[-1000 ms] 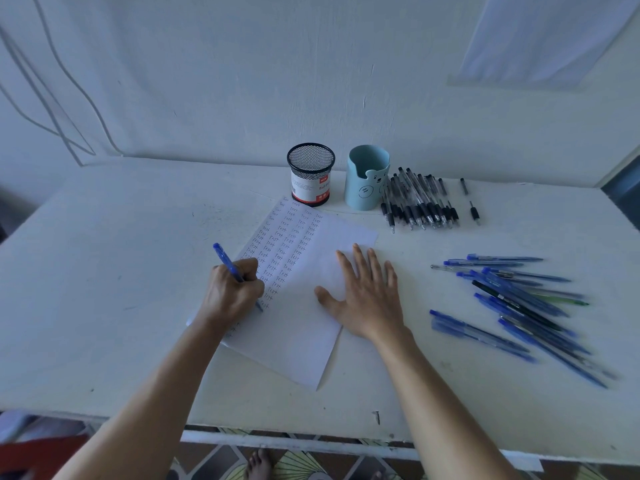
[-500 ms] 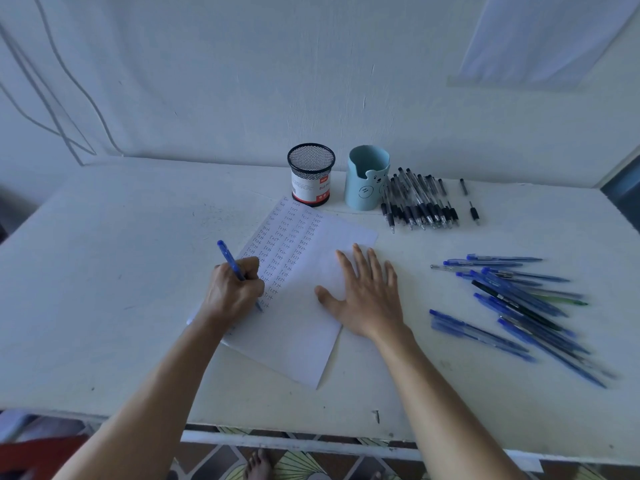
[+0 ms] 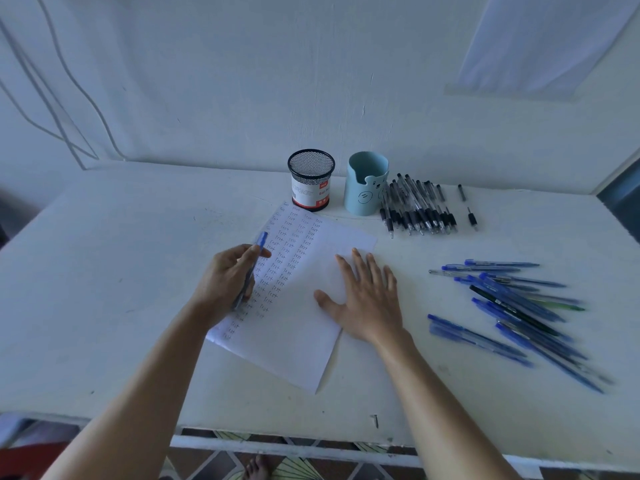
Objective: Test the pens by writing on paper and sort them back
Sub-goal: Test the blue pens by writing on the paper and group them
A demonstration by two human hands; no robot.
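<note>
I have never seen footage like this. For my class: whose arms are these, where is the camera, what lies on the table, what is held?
No machine: a person's bare hands, filmed by a camera worn on the head, looking down. The left hand grips a blue pen over a paper sheet with written rows; the right hand lies flat on it. On the white table stand a black mesh cup and a light blue cup, with black-grip pens beside it and loose blue pens to the right.
</note>
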